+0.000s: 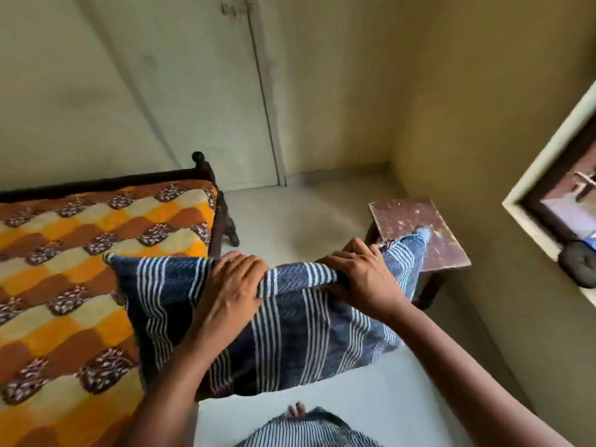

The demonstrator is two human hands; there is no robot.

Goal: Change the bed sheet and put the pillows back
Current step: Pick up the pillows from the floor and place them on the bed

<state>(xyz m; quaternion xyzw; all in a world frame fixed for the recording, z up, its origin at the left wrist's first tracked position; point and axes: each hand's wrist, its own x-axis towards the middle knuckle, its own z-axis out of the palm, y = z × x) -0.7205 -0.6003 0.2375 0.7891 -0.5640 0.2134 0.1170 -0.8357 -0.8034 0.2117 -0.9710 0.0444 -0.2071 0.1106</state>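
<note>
Hands and cloth fill the middle of the head view. A blue striped cloth (290,333) is held up between the bed and the stool, its top edge gathered under both hands and the rest hanging down in front of the person. The left hand (230,290) is laid over the top edge near its middle, fingers curled down over the fabric and closed on it. The right hand (358,279) is clamped on the same edge just to the right, with a short sagging span of cloth between the two hands, which are near each other but not touching. The left corner of the cloth is spread over the edge of the bed; the right end is draped past the right hand and rests on the wooden stool (416,230).

The bed (213,175) is seen at the left, its dark frame and knobbed post visible, and it is covered by an orange, brown and cream patterned sheet (80,253) lying flat. No part of that sheet is touched by either hand. A pale door (193,91) is shown behind the bed, and a window opening (554,195) is set in the wall at the right. Bare toes (296,409) are visible on the floor below the hanging cloth.
</note>
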